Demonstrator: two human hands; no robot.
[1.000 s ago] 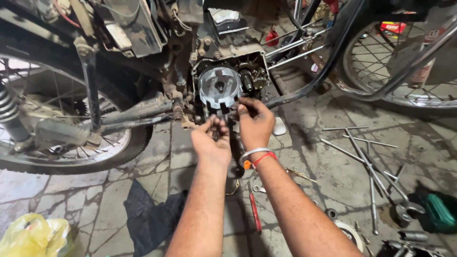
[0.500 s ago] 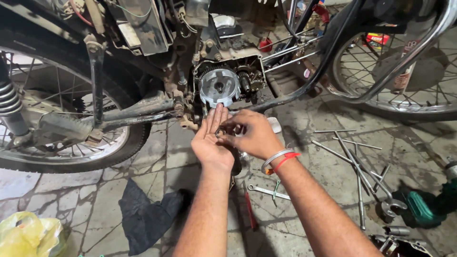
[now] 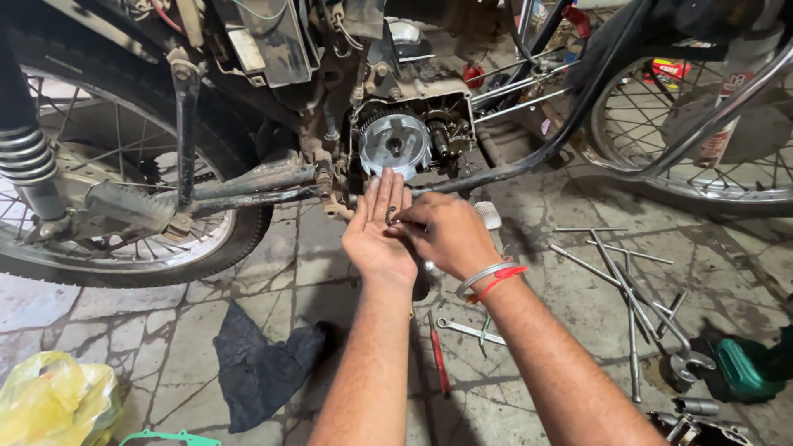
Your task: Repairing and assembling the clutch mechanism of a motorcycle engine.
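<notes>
My left hand (image 3: 377,233) lies palm up with its fingers straight, just below the motorcycle's bare engine case. My right hand (image 3: 444,233) reaches over that palm, and its fingertips pinch a small dark metal part (image 3: 391,216) resting on the left fingers. Bangles and a red thread circle the right wrist. Above both hands sits the round silver clutch drum (image 3: 394,144) inside the opened engine (image 3: 413,132).
The rear wheel (image 3: 107,206) with its footrest bar stands at the left, a second wheel (image 3: 702,124) at the right. On the stone floor lie long metal rods (image 3: 619,281), a spanner (image 3: 469,330), a red-handled screwdriver (image 3: 439,359), a dark rag (image 3: 260,367), a yellow bag (image 3: 54,400) and a green tool (image 3: 743,367).
Both hands have drawn back from the clutch drum toward me. The left palm has turned up and flattened, and the right fingertips now work on the small part lying in it.
</notes>
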